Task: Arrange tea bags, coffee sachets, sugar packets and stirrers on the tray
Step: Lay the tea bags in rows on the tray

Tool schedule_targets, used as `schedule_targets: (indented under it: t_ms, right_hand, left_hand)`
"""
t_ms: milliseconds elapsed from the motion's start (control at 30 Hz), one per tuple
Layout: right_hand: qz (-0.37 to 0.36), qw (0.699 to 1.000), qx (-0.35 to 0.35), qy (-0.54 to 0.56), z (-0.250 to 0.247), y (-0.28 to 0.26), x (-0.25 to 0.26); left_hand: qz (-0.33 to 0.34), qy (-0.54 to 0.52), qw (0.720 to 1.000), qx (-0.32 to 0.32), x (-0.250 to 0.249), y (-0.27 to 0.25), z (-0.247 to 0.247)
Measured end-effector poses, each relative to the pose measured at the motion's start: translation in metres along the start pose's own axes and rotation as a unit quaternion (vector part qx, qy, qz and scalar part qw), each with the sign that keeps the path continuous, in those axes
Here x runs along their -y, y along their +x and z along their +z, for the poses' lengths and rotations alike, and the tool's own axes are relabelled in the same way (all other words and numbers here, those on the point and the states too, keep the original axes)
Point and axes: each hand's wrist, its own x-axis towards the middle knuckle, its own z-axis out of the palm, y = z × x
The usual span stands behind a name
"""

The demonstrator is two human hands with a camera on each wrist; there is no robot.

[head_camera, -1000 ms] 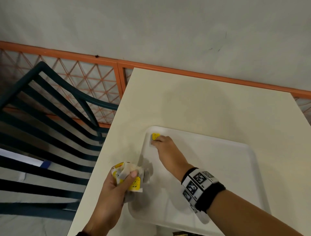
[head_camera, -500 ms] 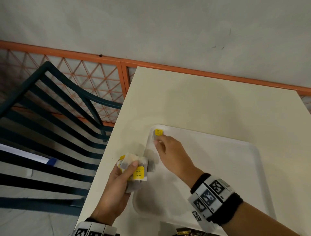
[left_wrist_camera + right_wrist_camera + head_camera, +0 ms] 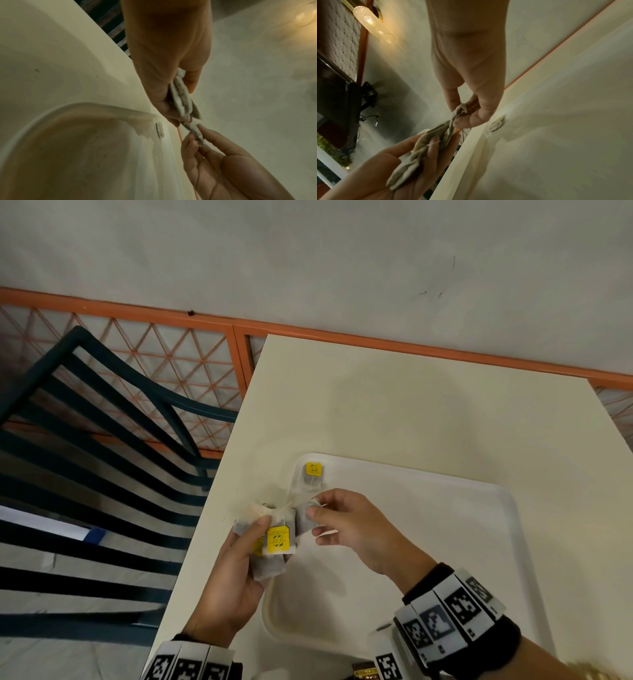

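A white tray [image 3: 445,542] lies on the cream table. One tea bag [image 3: 312,475] with a yellow tag lies in the tray's far left corner, seen also as a tea bag [image 3: 159,129] and a tea bag [image 3: 496,123] in the wrist views. My left hand [image 3: 236,570] grips a bunch of tea bags [image 3: 270,546] over the tray's left rim; the bunch [image 3: 419,147] fans out in its palm. My right hand [image 3: 342,522] pinches one tea bag [image 3: 305,520] at the bunch's right edge between thumb and forefinger; the pinched bag [image 3: 193,129] still touches the bunch.
A dark green slatted chair [image 3: 102,474] stands left of the table. An orange lattice railing [image 3: 171,364] and a grey wall run behind. A dark sachet [image 3: 364,672] peeks in at the bottom edge. The table [image 3: 411,405] stretches beyond the tray.
My right hand left the tea bag in the tray's corner, drew back to the left hand and pinched another bag from the bunch. The left hand lifted slightly toward it.
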Motion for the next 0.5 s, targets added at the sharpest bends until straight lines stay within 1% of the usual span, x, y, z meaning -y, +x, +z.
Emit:
schedule_targets:
  t_ms: [100, 200, 233, 267, 300, 333, 367, 400, 433, 500]
  right_hand:
    - [-0.007, 0.999, -0.018, 0.033, -0.003, 0.001, 0.0]
    - [-0.021, 0.996, -0.043, 0.072, -0.009, 0.004, 0.0]
    - [-0.034, 0.994, -0.061, 0.081, -0.011, 0.007, 0.0]
    - [-0.058, 0.992, -0.095, 0.064, -0.015, 0.011, -0.003]
    - [-0.093, 0.985, -0.144, 0.007, -0.02, 0.016, -0.006]
    - [-0.132, 0.968, -0.199, -0.073, -0.026, 0.021, -0.011]
    - [-0.17, 0.944, -0.237, -0.157, -0.03, 0.024, -0.014]
    - [-0.199, 0.921, -0.243, -0.231, -0.034, 0.027, -0.017]
    - [-0.211, 0.904, -0.219, -0.301, -0.037, 0.03, -0.019]
    - [-0.194, 0.874, -0.129, -0.427, -0.042, 0.033, -0.028]
  left_hand:
    - [-0.022, -0.014, 1.0, 0.005, 0.0, -0.001, -0.002]
    - [-0.022, -0.013, 1.0, 0.005, 0.0, -0.002, -0.004]
    - [-0.02, -0.01, 1.0, 0.006, 0.0, -0.002, -0.004]
    - [-0.02, -0.006, 1.0, 0.006, -0.001, -0.002, -0.005]
    - [-0.02, -0.003, 1.0, 0.005, -0.001, -0.001, -0.006]
    - [-0.019, -0.001, 1.0, 0.005, -0.001, -0.001, -0.007]
    - [-0.018, 0.002, 1.0, 0.003, -0.001, -0.001, -0.008]
    - [-0.017, 0.005, 1.0, 0.001, 0.0, -0.001, -0.009]
    - [-0.017, 0.008, 1.0, -0.001, 0.0, 0.0, -0.01]
    - [-0.015, 0.013, 1.0, -0.003, 0.001, -0.001, -0.01]
